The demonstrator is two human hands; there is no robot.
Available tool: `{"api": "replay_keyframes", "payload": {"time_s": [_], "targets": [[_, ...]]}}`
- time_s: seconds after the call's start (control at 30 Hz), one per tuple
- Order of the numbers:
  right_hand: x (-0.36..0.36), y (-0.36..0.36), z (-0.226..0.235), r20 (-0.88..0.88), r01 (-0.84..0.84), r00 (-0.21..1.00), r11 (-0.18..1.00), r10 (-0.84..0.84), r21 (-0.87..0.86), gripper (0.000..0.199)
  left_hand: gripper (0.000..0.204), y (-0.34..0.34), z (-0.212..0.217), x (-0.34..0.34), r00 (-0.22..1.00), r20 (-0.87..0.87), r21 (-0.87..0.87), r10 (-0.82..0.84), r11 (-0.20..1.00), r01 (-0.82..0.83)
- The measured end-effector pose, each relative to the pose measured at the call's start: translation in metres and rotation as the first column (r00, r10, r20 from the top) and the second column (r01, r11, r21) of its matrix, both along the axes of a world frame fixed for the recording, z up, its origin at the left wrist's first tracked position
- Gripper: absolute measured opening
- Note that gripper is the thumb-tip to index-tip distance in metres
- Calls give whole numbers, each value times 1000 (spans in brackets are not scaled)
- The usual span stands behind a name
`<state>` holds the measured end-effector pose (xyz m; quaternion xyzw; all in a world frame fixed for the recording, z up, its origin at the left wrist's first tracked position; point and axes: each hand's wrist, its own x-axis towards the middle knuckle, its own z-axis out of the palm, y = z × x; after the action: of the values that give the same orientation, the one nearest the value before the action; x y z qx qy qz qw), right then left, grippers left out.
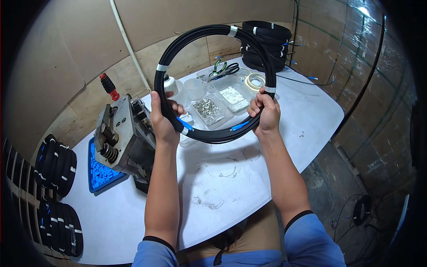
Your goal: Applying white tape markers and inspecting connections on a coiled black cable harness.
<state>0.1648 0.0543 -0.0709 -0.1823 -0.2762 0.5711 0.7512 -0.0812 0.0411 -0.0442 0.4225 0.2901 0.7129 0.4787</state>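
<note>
1. The left hand (163,118), fingers curled, grips the left side of a black cable coil (255,44); the right hand (265,113) clasps its right.
2. The coil hangs above the worktop (240,187).
3. A metal machine (126,133) stands near the worktop's left edge, stacked coils (267,51) by its far edge.

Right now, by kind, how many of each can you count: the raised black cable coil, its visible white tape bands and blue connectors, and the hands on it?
Black cable coil: 1
White tape bands: 4
Blue connectors: 2
Hands, left hand and right hand: 2
Total: 9
</note>
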Motion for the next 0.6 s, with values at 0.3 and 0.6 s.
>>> {"api": "replay_keyframes", "payload": {"time_s": [0.3, 0.6], "targets": [[-22, -5, -7, -257, 133, 958, 991, -125, 13, 8, 45, -8, -63, 97, 946, 315, 34, -73, 997, 65], [-56, -17, -20, -121, -51, 989, 969, 82, 240, 25, 25, -9, -27, 63, 861, 508, 23, 27, 999, -44]]}}
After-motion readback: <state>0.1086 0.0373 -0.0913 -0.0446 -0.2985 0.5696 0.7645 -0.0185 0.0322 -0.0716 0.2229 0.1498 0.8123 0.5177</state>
